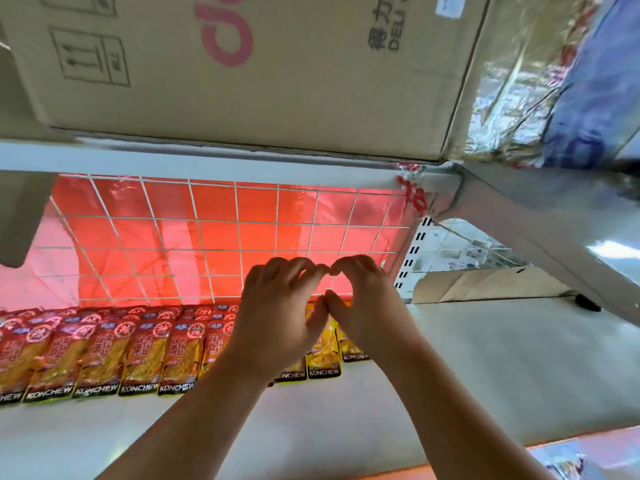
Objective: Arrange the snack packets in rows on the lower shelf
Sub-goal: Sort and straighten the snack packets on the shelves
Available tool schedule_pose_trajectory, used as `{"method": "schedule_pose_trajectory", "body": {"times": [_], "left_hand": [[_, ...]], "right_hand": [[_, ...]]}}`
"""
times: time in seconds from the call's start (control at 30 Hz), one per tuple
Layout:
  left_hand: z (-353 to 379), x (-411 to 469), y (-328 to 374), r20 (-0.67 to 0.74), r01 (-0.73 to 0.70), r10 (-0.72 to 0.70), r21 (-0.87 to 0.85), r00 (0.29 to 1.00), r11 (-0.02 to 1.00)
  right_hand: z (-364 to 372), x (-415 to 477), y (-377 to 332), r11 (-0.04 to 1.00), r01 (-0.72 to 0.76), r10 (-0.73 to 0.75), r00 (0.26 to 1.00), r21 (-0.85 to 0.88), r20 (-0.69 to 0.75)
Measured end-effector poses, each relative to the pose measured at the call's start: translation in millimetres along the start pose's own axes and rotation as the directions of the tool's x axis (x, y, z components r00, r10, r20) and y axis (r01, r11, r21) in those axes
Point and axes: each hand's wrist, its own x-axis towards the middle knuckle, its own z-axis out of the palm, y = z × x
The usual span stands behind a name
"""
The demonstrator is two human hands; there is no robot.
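Hovering side by side, the left hand (277, 317) and right hand (370, 306) are curling their fingers until the tips are meeting; I cannot tell whether they are pinching anything. Beneath their palms the yellow snack packets (323, 344) are lying on the lower shelf (485, 358). A careless nudge is risking skewing them, sliding them over the red snack packets (104, 355) left of the left hand, or jamming them against the wire grid (207, 237) beyond the fingertips.

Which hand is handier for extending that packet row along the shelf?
Probably the right hand: it is at the row's open end, by the yellow packets and bare shelf. The left hand is over the filled side, nearer the red packets.
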Motion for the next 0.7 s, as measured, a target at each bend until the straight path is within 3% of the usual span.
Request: {"method": "schedule_pose_trajectory", "body": {"times": [0.2, 0.33, 0.53, 0.7], "left_hand": [[-70, 44, 58, -0.14, -0.223, 0.201, -0.171, 0.97, 0.96], [-103, 69, 105, -0.234, -0.36, 0.317, -0.171, 0.919, 0.917], [-127, 110, 178, -0.305, -0.554, 0.492, -0.163, 0.815, 0.817], [-131, 140, 234, -0.235, -0.588, 0.544, -0.207, 0.806, 0.782]], "right_hand": [[-98, -23, -39, 0.998, 0.055, -0.048, 0.969, 0.022, -0.242], [-160, -44, -55, 0.997, 0.077, -0.069, 0.917, 0.004, -0.392], [-243, -73, -47, 0.996, 0.053, -0.079, 0.851, -0.065, -0.519], [-310, -92, -7, 0.99, -0.023, -0.05, 0.862, -0.137, -0.505]]}}
